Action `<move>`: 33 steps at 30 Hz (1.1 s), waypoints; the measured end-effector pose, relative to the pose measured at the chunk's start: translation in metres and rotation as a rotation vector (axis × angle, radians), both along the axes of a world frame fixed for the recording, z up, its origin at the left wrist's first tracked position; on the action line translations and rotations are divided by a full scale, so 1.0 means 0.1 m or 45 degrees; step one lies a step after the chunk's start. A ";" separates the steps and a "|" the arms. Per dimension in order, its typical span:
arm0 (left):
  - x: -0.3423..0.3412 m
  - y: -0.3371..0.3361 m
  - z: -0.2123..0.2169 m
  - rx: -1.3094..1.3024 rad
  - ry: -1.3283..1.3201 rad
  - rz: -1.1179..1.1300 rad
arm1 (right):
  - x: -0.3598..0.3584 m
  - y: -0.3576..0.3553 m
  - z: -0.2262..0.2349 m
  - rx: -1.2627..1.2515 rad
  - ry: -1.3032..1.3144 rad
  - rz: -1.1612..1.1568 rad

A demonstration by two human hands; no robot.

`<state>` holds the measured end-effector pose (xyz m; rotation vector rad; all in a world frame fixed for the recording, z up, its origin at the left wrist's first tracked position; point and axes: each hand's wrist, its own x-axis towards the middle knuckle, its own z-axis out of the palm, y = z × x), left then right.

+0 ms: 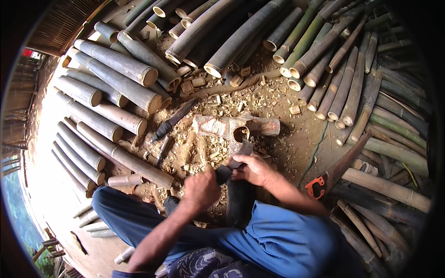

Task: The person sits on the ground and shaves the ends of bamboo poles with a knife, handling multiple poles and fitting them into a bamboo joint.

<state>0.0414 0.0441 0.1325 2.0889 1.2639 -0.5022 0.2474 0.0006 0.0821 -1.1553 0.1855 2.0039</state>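
Note:
A short knife with a grey blade [244,149] and a black-wrapped grip [223,174] is between my hands. My left hand [201,189] is closed in a fist round the grip end. My right hand [252,170] is closed at the blade, thumb and fingers pressed against it. Just beyond the blade is the round open end of a bamboo tube [241,133], resting across a rough wooden block [211,126]. My hands partly hide the tube. A dark length [239,201] runs between my legs; I cannot tell whether it belongs to the same tube.
A machete [178,116] with a wrapped handle lies left of the block, a slim dark tool [163,149] nearer me. Shavings [217,149] litter the ground. Bamboo tubes [116,62] lie left, ahead and right [387,187]. A handsaw [319,186] with an orange handle leans beside my right forearm.

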 end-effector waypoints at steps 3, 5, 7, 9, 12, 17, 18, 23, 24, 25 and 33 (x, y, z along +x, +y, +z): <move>0.08 0.70 0.62 0.077 0.048 -0.399 | -0.38 -0.06 -0.16 0.181 0.387 -0.359; 0.19 1.00 0.68 -0.084 0.078 -0.528 | -0.44 -0.01 -0.11 0.139 0.404 -0.479; 0.15 1.06 0.64 -0.275 0.073 -0.436 | -0.41 0.06 -0.12 0.129 0.357 -0.475; 0.09 0.94 0.53 -0.443 0.021 -0.233 | -0.34 0.07 -0.08 0.012 0.123 -0.285; 0.15 0.35 0.19 -0.644 -0.140 0.179 | 0.06 0.06 -0.13 0.019 -0.051 0.027; 0.72 -0.58 -0.03 -0.563 -0.263 0.785 | 0.47 0.33 -0.08 -0.019 -0.452 0.698; 0.69 -0.59 -0.08 -0.612 -0.251 0.791 | 0.47 0.31 -0.12 0.008 -0.436 0.671; 0.01 -0.48 -0.17 -0.661 -0.559 0.786 | -0.03 0.15 0.14 0.036 -0.498 0.353; -0.06 -0.41 -0.20 -0.588 -0.516 0.799 | -0.09 0.18 0.03 0.028 -0.448 0.322; -0.14 -0.31 -0.20 -0.500 -0.473 0.819 | -0.16 0.26 -0.06 0.033 -0.392 0.298; 0.55 1.18 0.73 0.301 0.232 -0.180 | -0.32 0.42 -0.19 0.188 0.491 -0.745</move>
